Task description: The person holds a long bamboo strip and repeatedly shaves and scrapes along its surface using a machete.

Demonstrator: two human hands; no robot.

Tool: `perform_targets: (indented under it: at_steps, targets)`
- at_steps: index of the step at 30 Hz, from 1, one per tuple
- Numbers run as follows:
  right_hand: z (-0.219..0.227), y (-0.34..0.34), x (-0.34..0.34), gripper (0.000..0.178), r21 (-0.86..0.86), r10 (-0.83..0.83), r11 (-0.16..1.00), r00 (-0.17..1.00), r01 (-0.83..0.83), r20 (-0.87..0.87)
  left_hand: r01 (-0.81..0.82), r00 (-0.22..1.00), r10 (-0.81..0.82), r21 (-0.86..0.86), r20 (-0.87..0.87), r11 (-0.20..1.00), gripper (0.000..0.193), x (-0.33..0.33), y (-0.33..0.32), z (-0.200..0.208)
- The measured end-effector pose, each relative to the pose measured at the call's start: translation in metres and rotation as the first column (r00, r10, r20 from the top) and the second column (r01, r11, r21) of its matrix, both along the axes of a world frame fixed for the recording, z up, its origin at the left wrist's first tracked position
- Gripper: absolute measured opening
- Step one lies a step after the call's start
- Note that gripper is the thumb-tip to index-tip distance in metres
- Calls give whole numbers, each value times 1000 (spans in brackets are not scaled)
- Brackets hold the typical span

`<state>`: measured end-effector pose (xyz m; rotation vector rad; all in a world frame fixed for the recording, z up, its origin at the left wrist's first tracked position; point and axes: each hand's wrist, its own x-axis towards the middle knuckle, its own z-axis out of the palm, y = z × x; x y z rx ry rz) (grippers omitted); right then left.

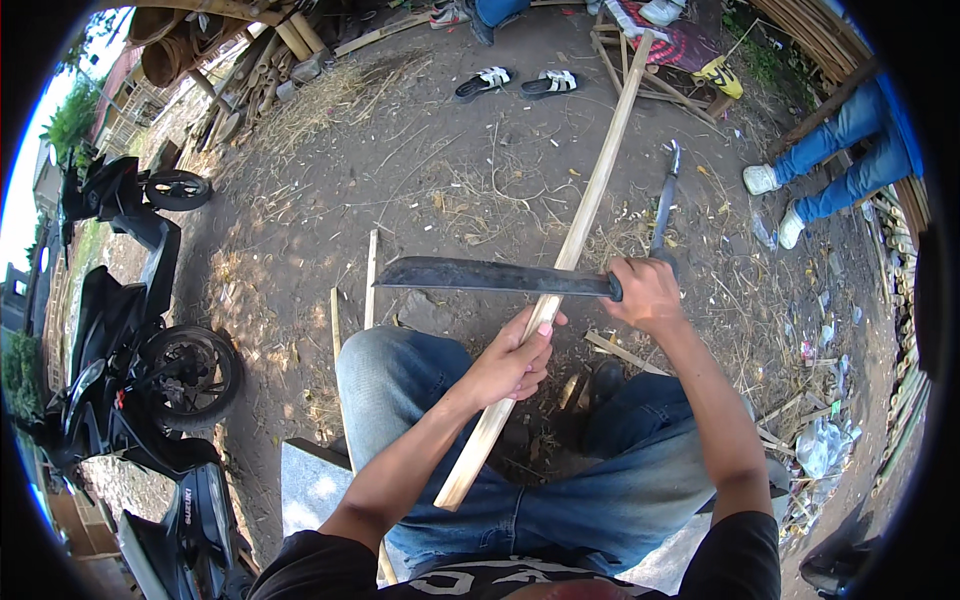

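Observation:
My left hand [515, 355] is wrapped round a long pale bamboo strip [590, 205], which slants from my lap up and away to the right. In my right hand [645, 292] is the handle of a machete. The dark, broad machete blade [470, 274] points left and lies across the strip, just beyond my left hand. Its edge seems to touch the strip, though contact is hard to make out. Just past my right hand, a second long knife [665, 205] stands out on the far side; its lower end is partly hidden by the hand.
Black motorcycles [130, 350] stand at the left. A pair of sandals [515, 84] lies on the dirt ahead. At the right is a person in jeans [840, 155]. Thin strips [371, 270] lean beside my left knee, and plastic litter [822, 445] lies at the right.

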<state>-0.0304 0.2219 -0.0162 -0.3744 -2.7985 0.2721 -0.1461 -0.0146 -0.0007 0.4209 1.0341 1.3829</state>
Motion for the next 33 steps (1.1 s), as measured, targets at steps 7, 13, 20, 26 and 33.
perform_targets:
  at_steps: [7,13,20,26,33]
  targets:
    - [-7,11,-17,33,75,-5,997,999,9,-54,-42,998,42,2,-56,999,33,-6,5,7]
    - [2,38,-12,31,112,-202,973,979,201,-9,-41,999,41,22,-20,999,35,2,-2,13]
    - [8,0,-7,32,120,-150,982,987,142,60,-64,998,64,20,-20,998,31,4,-19,6]
    - [12,-8,-2,34,129,72,989,997,-71,-1,-41,999,41,64,2,997,30,0,-16,9]
    - [13,34,-9,34,40,-292,956,956,292,-6,13,1000,-14,50,25,999,28,3,-12,19]
